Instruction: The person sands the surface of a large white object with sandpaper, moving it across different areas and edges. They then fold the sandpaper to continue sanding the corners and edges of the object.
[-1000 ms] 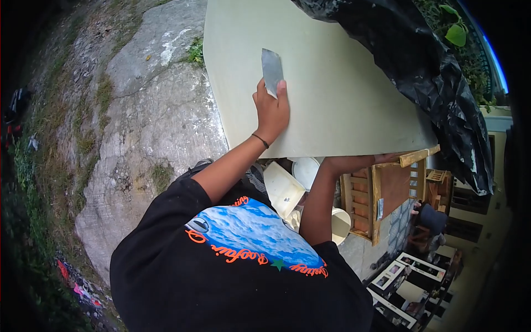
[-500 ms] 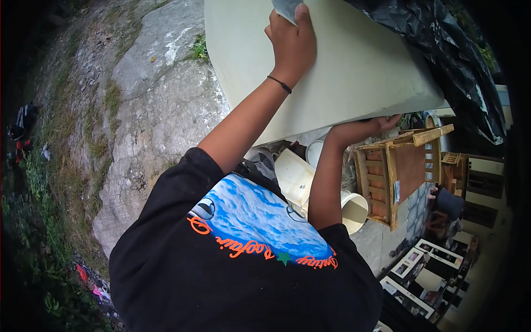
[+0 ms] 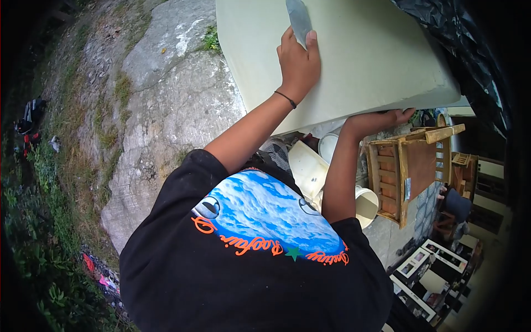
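A large pale panel (image 3: 365, 61) with rounded corners fills the top of the view. My left hand (image 3: 300, 61) is closed on a flat grey scraper (image 3: 299, 21), thumb on one side and fingers on the other, its blade lying over the panel's face. Along the panel's lower edge, my right hand (image 3: 381, 120) reaches underneath with its fingers stretched out, pressed up to that edge; part of the hand is hidden by it. Black plastic sheeting (image 3: 459, 50) drapes past the panel's right side.
Below the panel stand a cream container (image 3: 306, 169), a white bucket (image 3: 329, 146) and another pale bucket (image 3: 368, 207). A wooden frame piece (image 3: 412, 171) is to the right, with a person (image 3: 456, 205) beyond it. Cracked concrete (image 3: 160, 122) and plants (image 3: 50, 238) spread on the left.
The whole view has shifted slightly right and down. My left hand sits a little lower on the panel, showing more of the scraper. My right hand stays at the lower edge.
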`<state>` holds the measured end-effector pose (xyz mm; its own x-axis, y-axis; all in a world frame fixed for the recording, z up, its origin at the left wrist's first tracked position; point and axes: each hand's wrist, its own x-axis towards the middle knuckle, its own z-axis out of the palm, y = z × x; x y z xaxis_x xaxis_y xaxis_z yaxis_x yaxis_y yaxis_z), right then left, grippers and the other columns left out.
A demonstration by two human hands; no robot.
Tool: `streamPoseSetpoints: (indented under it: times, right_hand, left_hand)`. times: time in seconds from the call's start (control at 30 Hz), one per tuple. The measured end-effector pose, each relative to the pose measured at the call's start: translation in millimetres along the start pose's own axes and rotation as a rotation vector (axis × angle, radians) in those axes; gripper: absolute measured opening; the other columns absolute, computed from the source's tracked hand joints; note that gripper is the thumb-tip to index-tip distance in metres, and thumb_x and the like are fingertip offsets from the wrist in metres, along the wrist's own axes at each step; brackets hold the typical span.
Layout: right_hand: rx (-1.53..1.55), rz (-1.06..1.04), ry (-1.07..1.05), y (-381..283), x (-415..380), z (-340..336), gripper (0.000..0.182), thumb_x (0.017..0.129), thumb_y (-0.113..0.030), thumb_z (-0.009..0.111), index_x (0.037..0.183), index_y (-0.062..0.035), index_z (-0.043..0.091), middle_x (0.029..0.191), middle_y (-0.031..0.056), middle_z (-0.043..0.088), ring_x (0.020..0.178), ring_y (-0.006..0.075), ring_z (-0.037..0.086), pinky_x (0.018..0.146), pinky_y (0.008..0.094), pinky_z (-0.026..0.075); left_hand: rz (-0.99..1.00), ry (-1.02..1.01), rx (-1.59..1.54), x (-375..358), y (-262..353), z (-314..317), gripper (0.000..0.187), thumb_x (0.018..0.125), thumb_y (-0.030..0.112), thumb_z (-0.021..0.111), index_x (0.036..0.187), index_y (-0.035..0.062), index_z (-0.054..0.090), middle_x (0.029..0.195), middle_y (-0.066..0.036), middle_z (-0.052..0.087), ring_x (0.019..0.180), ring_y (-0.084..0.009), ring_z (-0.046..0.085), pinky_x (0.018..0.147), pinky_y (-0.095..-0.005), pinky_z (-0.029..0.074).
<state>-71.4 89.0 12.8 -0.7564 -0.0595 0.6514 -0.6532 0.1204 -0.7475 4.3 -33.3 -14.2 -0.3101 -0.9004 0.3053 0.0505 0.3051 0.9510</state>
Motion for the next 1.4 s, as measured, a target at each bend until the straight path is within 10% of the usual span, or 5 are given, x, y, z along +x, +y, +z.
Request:
streamPoseSetpoints:
  times: [0.2,0.6,1.0,1.2,1.4]
  right_hand:
    - [0.393,0.193,0.052,-19.6,-3.4,5.2,0.056,0.094,-0.039,0.026,0.135,-0.0016,0.028,0.133,0.0185,0.036,0.120,0.0285,0.041,0.101,0.0408,0.035]
    - [0.412,0.080,-0.094,-38.0,-8.5,0.9,0.057,0.095,-0.042,0.026,0.132,0.0001,0.034,0.130,0.0189,0.041,0.119,0.0259,0.042,0.101,0.0390,0.036]
    - [0.310,-0.243,0.074,-63.8,-7.9,26.8,0.049,0.096,-0.039,0.030,0.116,0.0015,0.047,0.114,0.0134,0.050,0.102,0.0139,0.053,0.091,0.0331,0.047]
    - [0.490,-0.146,0.174,-48.7,-15.4,32.2,0.048,0.091,-0.043,0.039,0.107,-0.0020,0.057,0.110,0.0140,0.054,0.099,0.0179,0.052,0.084,0.0369,0.045]
    - [0.178,-0.197,0.073,-27.1,3.4,-1.2,0.062,0.083,-0.053,0.047,0.124,-0.0067,0.047,0.126,0.0121,0.045,0.116,0.0230,0.044,0.099,0.0435,0.036]
  left_hand:
    - [0.747,-0.163,0.525,-97.2,10.7,-30.8,0.045,0.078,0.018,0.059,0.121,0.0084,0.054,0.140,-0.010,0.042,0.129,-0.0244,0.039,0.092,-0.0362,0.037]
    - [0.663,-0.241,0.590,-127.6,0.1,-38.7,0.048,0.081,0.022,0.057,0.128,0.0128,0.049,0.143,-0.007,0.037,0.131,-0.0228,0.035,0.099,-0.0391,0.034]
    - [-0.763,-0.175,-0.208,-129.9,-99.8,1.0,0.071,0.093,0.039,0.043,0.131,-0.0181,0.025,0.111,-0.036,0.051,0.101,-0.0425,0.053,0.088,-0.0436,0.040]
    - [0.037,-0.155,-0.142,-113.2,-8.2,-1.1,0.070,0.093,0.031,0.045,0.143,-0.0040,0.012,0.150,-0.019,0.017,0.140,-0.0316,0.014,0.112,-0.0390,0.009]
    - [-0.467,0.031,-0.379,-106.1,-76.9,6.6,0.041,0.094,0.026,0.042,0.121,-0.0046,0.043,0.122,-0.025,0.046,0.118,-0.0424,0.039,0.105,-0.0473,0.023]
